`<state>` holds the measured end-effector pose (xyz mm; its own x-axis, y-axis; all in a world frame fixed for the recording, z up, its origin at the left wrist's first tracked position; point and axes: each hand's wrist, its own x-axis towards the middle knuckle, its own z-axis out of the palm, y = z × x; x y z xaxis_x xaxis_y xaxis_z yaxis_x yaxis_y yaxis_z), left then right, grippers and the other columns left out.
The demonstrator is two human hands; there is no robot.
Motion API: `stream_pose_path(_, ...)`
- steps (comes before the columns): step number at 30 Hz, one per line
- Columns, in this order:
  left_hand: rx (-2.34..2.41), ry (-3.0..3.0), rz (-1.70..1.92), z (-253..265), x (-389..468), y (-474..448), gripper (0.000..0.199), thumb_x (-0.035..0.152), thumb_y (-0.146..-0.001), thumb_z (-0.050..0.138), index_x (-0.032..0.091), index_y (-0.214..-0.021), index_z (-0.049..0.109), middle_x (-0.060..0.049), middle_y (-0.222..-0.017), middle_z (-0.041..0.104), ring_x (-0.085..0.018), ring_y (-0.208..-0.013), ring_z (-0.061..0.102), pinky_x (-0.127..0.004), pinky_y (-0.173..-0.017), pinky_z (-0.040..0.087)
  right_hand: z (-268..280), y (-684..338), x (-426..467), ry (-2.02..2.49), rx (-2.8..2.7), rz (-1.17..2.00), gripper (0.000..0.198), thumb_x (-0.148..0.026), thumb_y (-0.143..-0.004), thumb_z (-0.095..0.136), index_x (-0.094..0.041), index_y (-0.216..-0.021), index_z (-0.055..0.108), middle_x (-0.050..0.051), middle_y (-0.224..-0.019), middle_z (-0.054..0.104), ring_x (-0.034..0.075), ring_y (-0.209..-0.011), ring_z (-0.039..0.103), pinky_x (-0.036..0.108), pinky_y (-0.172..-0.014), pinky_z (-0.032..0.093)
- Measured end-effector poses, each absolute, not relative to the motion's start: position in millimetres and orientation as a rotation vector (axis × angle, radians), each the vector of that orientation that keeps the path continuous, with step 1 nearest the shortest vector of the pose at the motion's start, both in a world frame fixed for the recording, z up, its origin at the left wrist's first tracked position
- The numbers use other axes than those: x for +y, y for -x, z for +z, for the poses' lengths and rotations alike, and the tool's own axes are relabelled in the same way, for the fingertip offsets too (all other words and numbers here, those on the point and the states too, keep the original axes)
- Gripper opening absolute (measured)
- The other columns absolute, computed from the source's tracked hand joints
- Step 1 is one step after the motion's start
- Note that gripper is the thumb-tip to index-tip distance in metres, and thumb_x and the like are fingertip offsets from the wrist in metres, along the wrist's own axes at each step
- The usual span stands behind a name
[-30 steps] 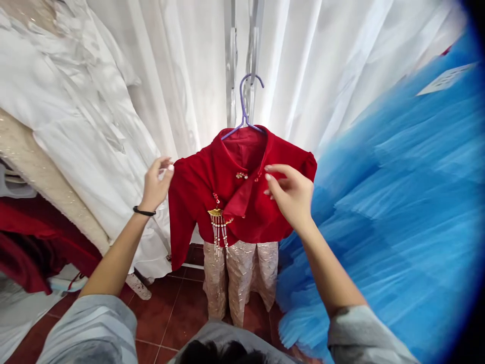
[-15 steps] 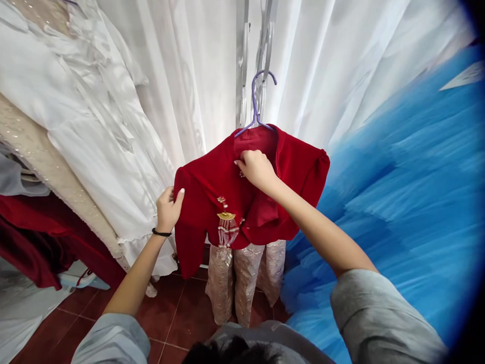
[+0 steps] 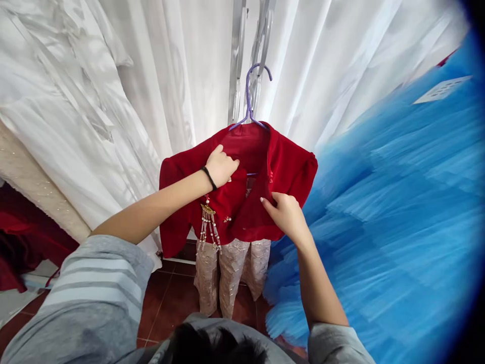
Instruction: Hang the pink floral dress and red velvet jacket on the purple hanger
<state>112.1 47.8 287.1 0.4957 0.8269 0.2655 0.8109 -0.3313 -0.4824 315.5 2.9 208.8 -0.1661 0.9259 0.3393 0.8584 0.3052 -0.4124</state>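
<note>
At the far left edge, dark red cloth (image 3: 28, 237) is seen low down, crossed by a slanting strip of cream, glittering fabric (image 3: 38, 182). Next to it a white garment (image 3: 76, 126) is draped in loose folds, and behind it a pleated white curtain (image 3: 170, 60) is spread across the background. From the lower left a grey sleeve (image 3: 102, 283) with pale stripes is extended, and a black band (image 3: 209, 178) is worn at the wrist. The left hand (image 3: 222, 167) is curled nearly closed at the collar edge of the red jacket (image 3: 291, 156); a grip on the cloth seems likely, though the fingertips are mostly hidden. Just below that wrist, a gold ornament (image 3: 208, 216) with beaded tassels is hung on the jacket's front. In the middle, the jacket is suspended from a purple hanger (image 3: 249, 98), whose hook is set at the upright metal strips (image 3: 235, 65). Its front is parted, so that the lining is exposed. Beneath the hem, a pale pink, shiny garment (image 3: 229, 273) is seen above the red tiled floor (image 3: 162, 303). Farther right, the opposite front edge is pinched between the thumb and bent fingers of the right hand (image 3: 286, 213). The right side is filled by layered blue tulle (image 3: 364, 202), on which a white sheet (image 3: 441, 90) with dark marks is laid.
</note>
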Motion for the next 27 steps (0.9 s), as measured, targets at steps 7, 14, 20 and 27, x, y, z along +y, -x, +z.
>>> stream_pose_path(7, -1.128, 2.318, -0.145, 307, 63, -129, 0.016, 0.014, -0.081, 0.062, 0.011, -0.092, 0.074, -0.014, -0.096, 0.072, -0.027, -0.101, 0.066, -0.036, -0.081, 0.042, 218, -246, -22, 1.086, -1.966, 0.205, 0.032, -0.039, -0.098, 0.047, -0.018, -0.074, 0.051, 0.002, -0.070, 0.054, 0.013, -0.065, 0.050, 0.025, -0.064, 0.041)
stream_pose_path(14, -1.096, 2.450, -0.201, 311, 48, -106, 0.038, 0.017, -0.078, 0.060, 0.016, -0.115, 0.068, -0.010, -0.116, 0.067, -0.026, -0.111, 0.061, -0.038, -0.098, 0.045, 156, -193, 19, 1.028, -2.184, 0.205, 0.065, -0.027, -0.093, 0.052, -0.001, -0.149, 0.032, 0.026, -0.144, 0.044, 0.034, -0.133, 0.047, 0.049, -0.111, 0.044)
stream_pose_path(20, -1.309, 2.045, -1.110, 260, -8, -80, 0.039, 0.026, -0.090, 0.050, 0.022, -0.128, 0.059, -0.011, -0.129, 0.060, -0.030, -0.125, 0.053, -0.052, -0.113, 0.036, 130, -244, 9, 1.007, -2.107, -0.144, 0.087, -0.036, -0.088, 0.062, -0.012, -0.158, 0.016, 0.024, -0.163, 0.013, 0.037, -0.153, 0.010, 0.063, -0.121, 0.019)
stream_pose_path(27, -1.894, 1.358, -1.199, 135, 3, -69, 0.105, 0.060, -0.072, 0.071, 0.005, -0.150, 0.027, -0.038, -0.155, 0.021, -0.055, -0.145, 0.019, -0.079, -0.109, 0.014, 143, -338, 77, 1.596, -1.725, -0.374, 0.099, -0.035, -0.079, 0.067, -0.004, -0.157, 0.014, 0.034, -0.161, 0.000, 0.048, -0.151, 0.002, 0.076, -0.112, 0.013)
